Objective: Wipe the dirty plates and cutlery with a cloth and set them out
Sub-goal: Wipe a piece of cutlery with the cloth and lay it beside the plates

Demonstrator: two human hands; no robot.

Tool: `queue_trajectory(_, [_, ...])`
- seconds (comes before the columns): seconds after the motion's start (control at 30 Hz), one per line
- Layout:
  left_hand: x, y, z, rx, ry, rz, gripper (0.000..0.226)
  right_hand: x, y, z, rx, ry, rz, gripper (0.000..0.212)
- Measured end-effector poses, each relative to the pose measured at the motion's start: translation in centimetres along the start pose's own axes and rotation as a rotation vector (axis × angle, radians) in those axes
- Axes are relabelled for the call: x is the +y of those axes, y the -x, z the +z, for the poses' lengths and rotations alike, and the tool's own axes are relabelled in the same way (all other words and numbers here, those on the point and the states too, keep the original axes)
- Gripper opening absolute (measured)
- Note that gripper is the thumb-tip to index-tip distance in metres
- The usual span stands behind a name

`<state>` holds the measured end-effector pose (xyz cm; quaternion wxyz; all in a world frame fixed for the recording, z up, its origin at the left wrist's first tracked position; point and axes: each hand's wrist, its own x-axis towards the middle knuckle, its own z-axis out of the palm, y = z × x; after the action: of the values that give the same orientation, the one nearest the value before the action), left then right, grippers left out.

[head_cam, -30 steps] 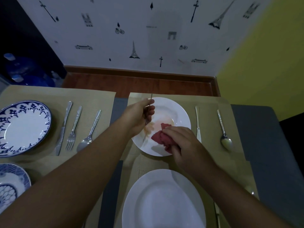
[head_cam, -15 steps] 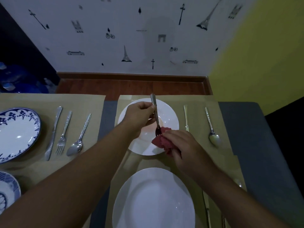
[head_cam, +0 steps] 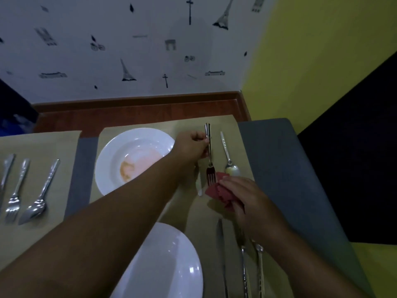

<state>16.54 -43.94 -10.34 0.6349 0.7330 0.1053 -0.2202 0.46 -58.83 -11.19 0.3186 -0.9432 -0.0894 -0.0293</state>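
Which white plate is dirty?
The far white plate, left of the held fork. It has an orange smear inside, while the near white plate looks clean.

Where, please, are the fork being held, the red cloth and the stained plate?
fork [head_cam: 210, 164]: head view, neck just above the tines.
red cloth [head_cam: 217, 192]: head view, bunched folds.
stained plate [head_cam: 100, 166]: head view, bare left rim.

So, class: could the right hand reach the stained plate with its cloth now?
Probably not: the left hand, gripping the fork, and its forearm lie between the right hand with the cloth and the stained plate.
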Motion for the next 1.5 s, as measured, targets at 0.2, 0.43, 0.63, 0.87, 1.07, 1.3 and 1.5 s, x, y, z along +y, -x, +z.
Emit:
queue_trajectory(0.2, [-1.7, -2.6, 2.3, 0.078, -0.224, 0.018, 0.015, 3.0, 1.1, -1.4, -0.002, -0.035, 0.02, 0.049])
queue_trajectory(0.43, [-2.5, -4.1, 3.2, 0.153, -0.52, 0.051, 0.019, 4.2, 1.0, -2.5, -0.057, -0.082, 0.028, 0.048])
queue_trajectory(0.63, [-2.8, -2.2, 3.2, 0.25, -0.731, 0.273, 0.033, 4.5, 0.7, -2.8, -0.044, -0.108, 0.0, 0.053])
queue_trajectory(0.87, [-6.4, 2.8, 2.7, -0.171, -1.456, 0.517, 0.069, 4.4, 0.3, -2.7, -0.056, -0.116, 0.012, 0.056])
queue_trajectory(1.07, [-7.3, 2.7, 3.2, -0.206, -1.572, 0.434, 0.069, 4.2, 0.4, -2.3, -0.085, -0.079, 0.04, 0.054])
queue_trajectory(1.3, [-6.6, 4.1, 1.3, -0.106, -1.424, 0.497, 0.067, 2.2, -0.6, -1.9, -0.048, -0.051, 0.016, 0.051])
queue_trajectory(1.5, [-7.0, 7.8, -7.5, 0.201, -1.047, 0.367, 0.065, -1.9, -2.9, 0.7, -0.088, -0.113, -0.016, 0.049])
